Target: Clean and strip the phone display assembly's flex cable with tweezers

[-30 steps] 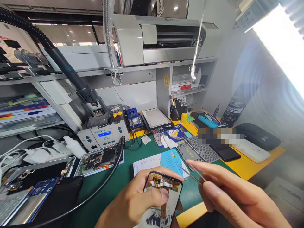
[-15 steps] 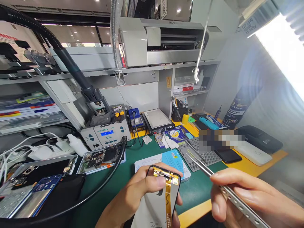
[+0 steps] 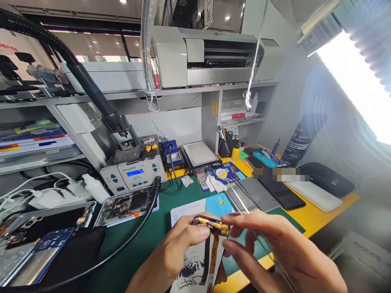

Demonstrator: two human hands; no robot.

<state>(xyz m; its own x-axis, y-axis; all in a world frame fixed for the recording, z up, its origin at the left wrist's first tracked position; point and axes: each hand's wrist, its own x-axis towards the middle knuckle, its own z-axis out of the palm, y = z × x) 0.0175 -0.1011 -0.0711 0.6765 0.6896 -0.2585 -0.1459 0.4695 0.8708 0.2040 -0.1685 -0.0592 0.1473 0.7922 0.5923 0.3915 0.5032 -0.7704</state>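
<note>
My left hand (image 3: pixel 180 250) is closed on a phone screen (image 3: pixel 198 254), its back facing me, with the thumb pressed near the top edge. A copper-coloured flex cable (image 3: pixel 214 254) runs down that back from the gold strip (image 3: pixel 210 222) at the top. My right hand (image 3: pixel 275 244) keeps a pair of metal tweezers (image 3: pixel 240 197) tucked in its fingers, tips pointing away up and left. Its thumb and forefinger are at the screen's upper right corner. Under the hands, a white and blue pad (image 3: pixel 183 209) lies on the green mat (image 3: pixel 137 252).
Opened phones (image 3: pixel 128 205) lie at left beside a black hose (image 3: pixel 128 248). Behind stands a soldering station (image 3: pixel 134 175). A perforated metal plate (image 3: pixel 265 193), a black phone (image 3: pixel 287 195) and a spray can (image 3: pixel 299 140) are at right.
My right hand has moved left to the screen's corner, with the tweezers swung more upright in its fingers. The screen has tilted in my left hand, and the view has shifted slightly.
</note>
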